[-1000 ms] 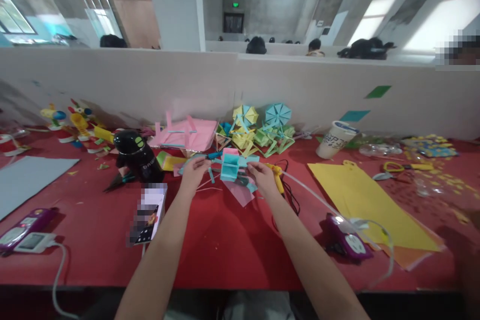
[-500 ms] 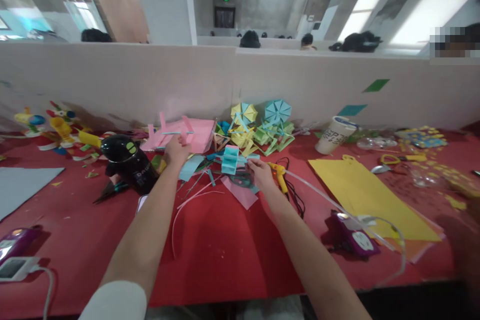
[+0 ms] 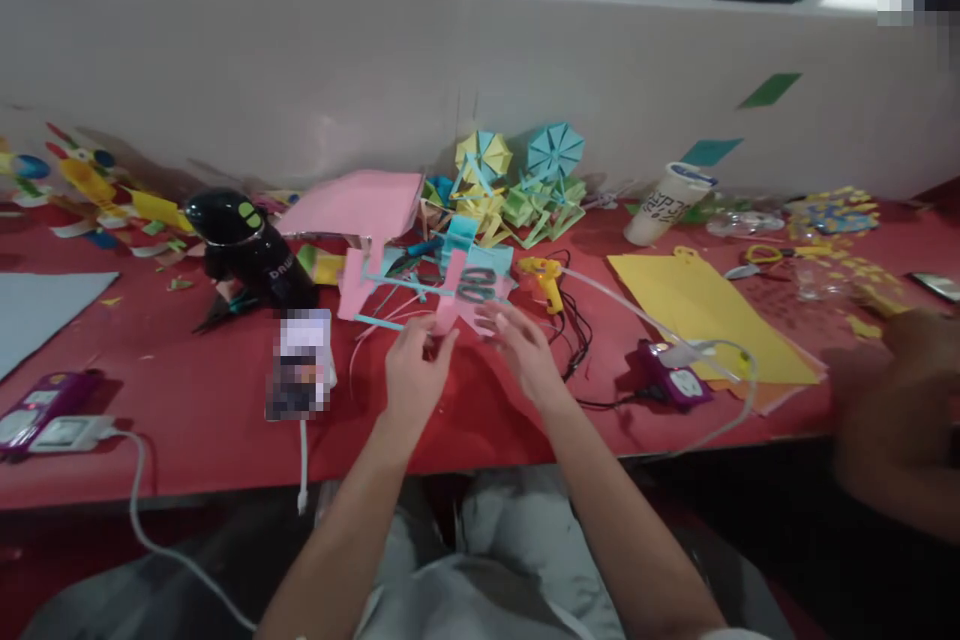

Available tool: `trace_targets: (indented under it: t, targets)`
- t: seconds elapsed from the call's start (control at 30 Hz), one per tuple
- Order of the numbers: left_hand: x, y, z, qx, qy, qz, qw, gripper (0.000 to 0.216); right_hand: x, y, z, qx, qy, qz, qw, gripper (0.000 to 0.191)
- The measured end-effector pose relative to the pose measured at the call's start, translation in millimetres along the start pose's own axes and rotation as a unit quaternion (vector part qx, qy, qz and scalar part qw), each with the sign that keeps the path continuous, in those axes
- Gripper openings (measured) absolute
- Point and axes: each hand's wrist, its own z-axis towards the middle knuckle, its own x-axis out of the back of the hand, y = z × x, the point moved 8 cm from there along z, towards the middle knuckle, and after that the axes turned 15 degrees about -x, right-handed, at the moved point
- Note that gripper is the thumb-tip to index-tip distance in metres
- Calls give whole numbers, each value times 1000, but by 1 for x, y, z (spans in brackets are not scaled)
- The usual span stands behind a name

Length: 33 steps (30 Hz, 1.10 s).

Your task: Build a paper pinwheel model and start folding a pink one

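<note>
My left hand [image 3: 420,360] pinches a pink paper strip of a small frame [image 3: 355,282], made of folded pink paper pieces joined by thin blue rods. The frame is up off the table in front of me. Just to its right, my right hand [image 3: 521,345] has bent, parted fingers and no object that I can see in them. A light-blue folded paper piece [image 3: 459,236] lies behind the frame. Beyond my right hand is a yellow glue gun [image 3: 546,282] with a black cord. Dark scissors handles [image 3: 475,285] show behind the pink strip.
Paper models with umbrella tops [image 3: 555,152] stand at the divider [image 3: 300,70]. A black bottle [image 3: 251,245] and a phone [image 3: 301,360] are left; yellow sheets [image 3: 705,315], a paper cup [image 3: 664,205] and a purple power socket [image 3: 671,375] are right. Another person's arm [image 3: 904,410] is far right.
My left hand has brought the pink frame from the pink sheets toward me and right. My right hand has let go of the light-blue folded piece. The view has tilted down.
</note>
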Motion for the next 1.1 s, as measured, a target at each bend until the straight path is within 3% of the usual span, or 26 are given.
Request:
trace_targets:
  t: [0.1, 0.23, 0.3, 0.4, 0.57, 0.63, 0.73, 0.8, 0.93, 1.03, 1.1]
  targets:
    - [-23, 3, -39, 24, -51, -46, 997, 16, -15, 9, -29, 2, -75, -71, 995, 44]
    - [-50, 7, -68, 41, -151, -93, 983, 26, -12, 21, -30, -5, -74, -162, 984, 36]
    - [-52, 14, -72, 25, -180, -111, 977, 36, -8, 23, -27, -7, -69, -189, 980, 31]
    - [-31, 22, -70, -8, -160, -94, 983, 37, 4, 16, -25, 14, -36, -208, 977, 29]
    - [30, 3, -62, -20, -20, 4, 1000, 36, 24, 12, -25, 19, 2, -214, 977, 26]
    - [35, -20, -61, 25, -24, 8, 999, 53, 28, 12, -25, 20, 5, -223, 975, 25]
    - [23, -52, -59, 104, -69, -53, 991, 69, 32, 11, -24, 18, 12, -241, 970, 26]
    - [10, -63, -57, 138, -109, -94, 980, 64, 33, 10, -24, 17, 11, -250, 968, 28]
    - [1, -64, -51, 144, -132, -104, 975, 32, 35, 8, -24, 14, 8, -268, 963, 30]
    - [0, -53, -47, 84, -154, -126, 976, 12, 37, 9, -24, 16, -2, -288, 958, 28]
    - [0, -45, -46, 36, -178, -155, 971, 15, 38, 10, -24, 21, -13, -298, 954, 27]
